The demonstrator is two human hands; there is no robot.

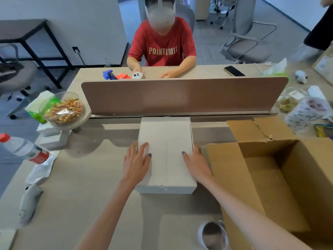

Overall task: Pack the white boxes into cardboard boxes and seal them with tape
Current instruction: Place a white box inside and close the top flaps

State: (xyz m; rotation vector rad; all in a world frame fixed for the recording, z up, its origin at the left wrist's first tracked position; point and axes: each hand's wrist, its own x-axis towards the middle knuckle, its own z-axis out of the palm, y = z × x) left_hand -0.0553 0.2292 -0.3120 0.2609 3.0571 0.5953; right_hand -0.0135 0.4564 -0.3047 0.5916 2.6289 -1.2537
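The white box lies flat in the middle of the desk, its far edge close to the foot of the divider panel. The left hand presses straight, spread fingers against its left edge, thumb on the lid. The right hand mirrors it on the right edge, squeezed between the white box and the folded-out left flap of the open cardboard box, which stands just beside it. Bare desk lies left of and in front of the white box. A water bottle and a snack bowl sit well apart at the desk's left edge.
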